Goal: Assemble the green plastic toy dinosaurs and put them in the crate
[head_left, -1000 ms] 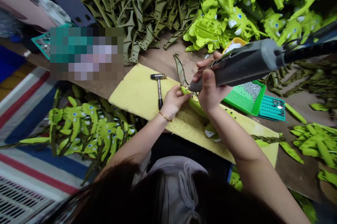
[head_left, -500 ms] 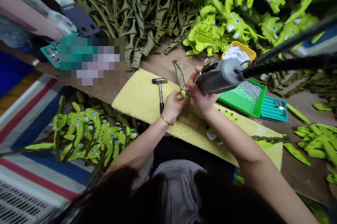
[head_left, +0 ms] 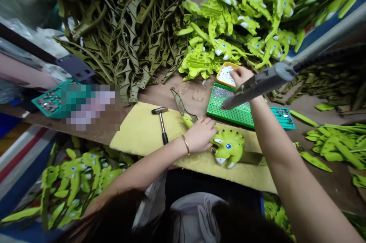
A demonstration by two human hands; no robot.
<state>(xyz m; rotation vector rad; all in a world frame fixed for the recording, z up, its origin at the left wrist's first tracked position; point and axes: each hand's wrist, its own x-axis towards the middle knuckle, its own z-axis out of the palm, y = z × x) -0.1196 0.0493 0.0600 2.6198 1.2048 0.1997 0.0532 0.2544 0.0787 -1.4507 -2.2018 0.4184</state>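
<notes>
My left hand, with a gold bangle at the wrist, is closed over the neck of a lime green dinosaur toy, which lies on the yellow mat. The toy's head, with a blue eye, faces up right of the hand. An olive curved piece sticks out beyond the fingers. My right hand reaches into a yellow tray of small white pieces; its fingers are pressed together and what they hold is too small to name. A grey power screwdriver hangs in front of the right forearm.
A hammer lies on the mat. A green tray of metal screws and a teal tray stand at the right. Piles of olive parts and green toy parts fill the back. Another teal tray is at left.
My right hand has let go of the screwdriver and moved to the yellow tray. My left hand has moved right and down over the toy, whose head now shows. The view has shifted.
</notes>
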